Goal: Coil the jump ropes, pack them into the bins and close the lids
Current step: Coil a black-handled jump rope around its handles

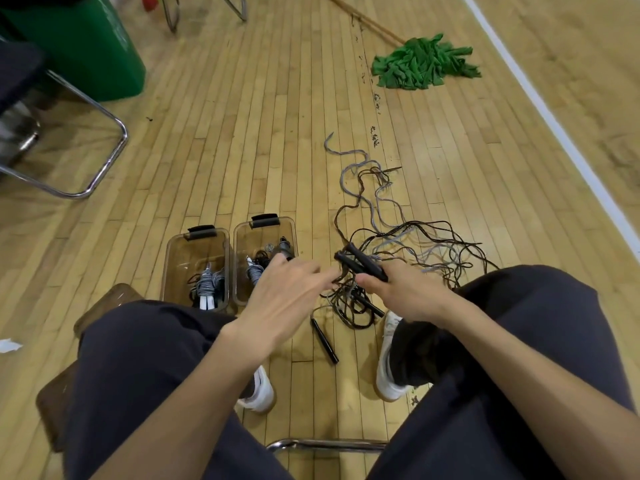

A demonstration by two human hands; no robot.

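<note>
The person is sitting with both knees spread, and a white shoe is resting on the wooden floor at 5 o'clock from frame centre. The right hand is gripping a pair of black handles, fingers curled round them. The left hand is lying open with its fingers extended toward those handles; the hands are close together, and contact between them cannot be confirmed. A loose black handle is lying on the floor below the hands at 6 o'clock. At 9 o'clock from the left hand, a tinted panel, apparently a lid, is lying flat beside the knee. Two clear bins are standing side by side, uncovered, at 10 o'clock from the hands: the left bin is holding a coiled grey rope, and the right bin is holding further coils. A tangle of ropes, black and grey, is spreading across the floor from 12 to 2 o'clock of the right hand. A green mop is lying farther out at 1 o'clock
</note>
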